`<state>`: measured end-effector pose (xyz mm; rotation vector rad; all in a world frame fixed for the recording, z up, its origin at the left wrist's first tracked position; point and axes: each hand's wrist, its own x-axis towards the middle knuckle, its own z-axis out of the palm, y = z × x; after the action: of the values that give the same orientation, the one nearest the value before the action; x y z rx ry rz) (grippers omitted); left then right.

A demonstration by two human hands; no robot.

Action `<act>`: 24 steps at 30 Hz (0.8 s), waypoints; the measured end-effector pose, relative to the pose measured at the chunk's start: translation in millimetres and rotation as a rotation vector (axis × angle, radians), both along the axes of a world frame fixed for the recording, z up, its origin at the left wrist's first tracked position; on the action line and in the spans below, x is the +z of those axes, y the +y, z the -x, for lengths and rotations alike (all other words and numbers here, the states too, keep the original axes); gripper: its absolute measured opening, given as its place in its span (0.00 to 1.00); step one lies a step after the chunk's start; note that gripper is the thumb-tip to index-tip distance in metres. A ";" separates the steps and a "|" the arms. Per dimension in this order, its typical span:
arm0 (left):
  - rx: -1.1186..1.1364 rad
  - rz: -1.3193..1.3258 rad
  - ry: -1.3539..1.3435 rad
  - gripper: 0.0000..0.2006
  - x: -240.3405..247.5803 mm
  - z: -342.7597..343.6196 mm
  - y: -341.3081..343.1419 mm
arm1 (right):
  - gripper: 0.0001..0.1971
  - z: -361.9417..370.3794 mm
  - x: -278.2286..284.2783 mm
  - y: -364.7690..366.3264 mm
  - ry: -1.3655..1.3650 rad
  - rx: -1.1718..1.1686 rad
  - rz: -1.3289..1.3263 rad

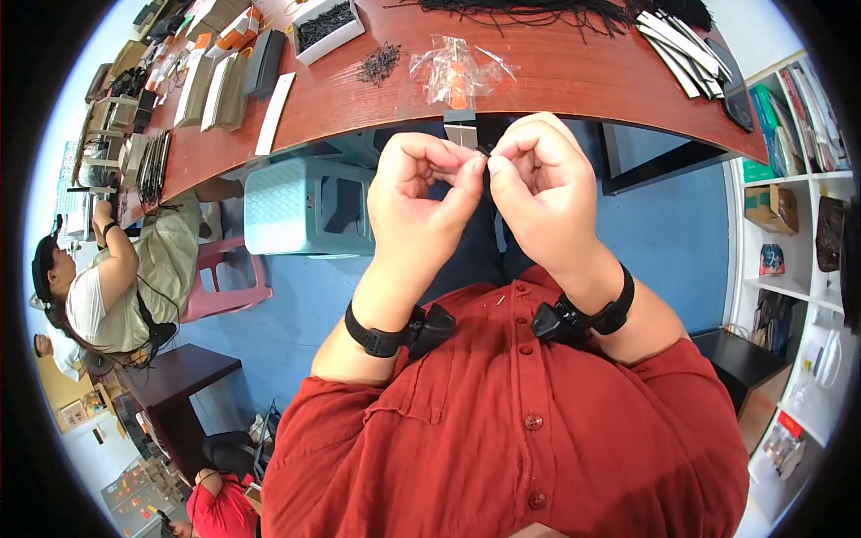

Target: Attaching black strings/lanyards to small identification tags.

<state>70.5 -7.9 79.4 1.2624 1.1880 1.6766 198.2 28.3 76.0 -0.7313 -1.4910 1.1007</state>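
My left hand [420,193] and my right hand [543,184] meet just off the table's near edge, thumbs and forefingers pinched together. Between the fingertips is a small, thin black piece [485,151], mostly covered by the fingers; its exact kind is too small to make out. Right behind the left fingertips a small tag-like or box-like piece [461,133] with a dark top and a pale face shows at the table edge. Whether it is joined to the black piece I cannot tell. Beyond it, crinkled clear plastic with an orange part [457,81] lies on the table.
The reddish wooden table [574,85] holds a loose heap of small black pieces [380,63], a white box [330,31] of more, black cords [547,7], white strips [682,54] and a phone-like black slab [731,90]. A blue stool [296,206] stands below; people sit at left.
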 end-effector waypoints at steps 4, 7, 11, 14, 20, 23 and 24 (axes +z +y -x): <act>0.068 -0.124 0.145 0.12 -2.2 -2.5 0.8 | 0.07 -0.2 -0.8 -3.4 0.017 -0.115 -0.027; 0.119 -0.168 0.292 0.11 -3.0 -2.4 0.7 | 0.07 -2.8 -0.7 -5.0 -0.038 -0.144 -0.060; 0.163 -0.200 0.390 0.11 -3.2 -2.0 0.3 | 0.07 -7.1 0.7 -6.0 -0.146 -0.100 -0.110; 0.166 -0.255 0.475 0.12 -1.8 -1.6 0.4 | 0.08 -7.4 1.0 -6.9 -0.144 -0.116 -0.150; 0.169 -0.337 0.669 0.12 3.8 1.3 -1.7 | 0.08 -8.8 1.2 -8.9 -0.178 -0.102 -0.172; 0.167 -0.353 0.697 0.12 5.0 1.7 -2.1 | 0.08 -10.5 0.9 -7.9 -0.148 -0.084 -0.143; 0.169 -0.356 0.696 0.12 5.5 1.5 -2.3 | 0.07 -11.1 0.8 -7.8 -0.146 -0.080 -0.143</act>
<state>69.0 -10.2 84.9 2.1352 1.4517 1.6647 209.3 20.5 76.9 -0.7773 -1.6313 0.8856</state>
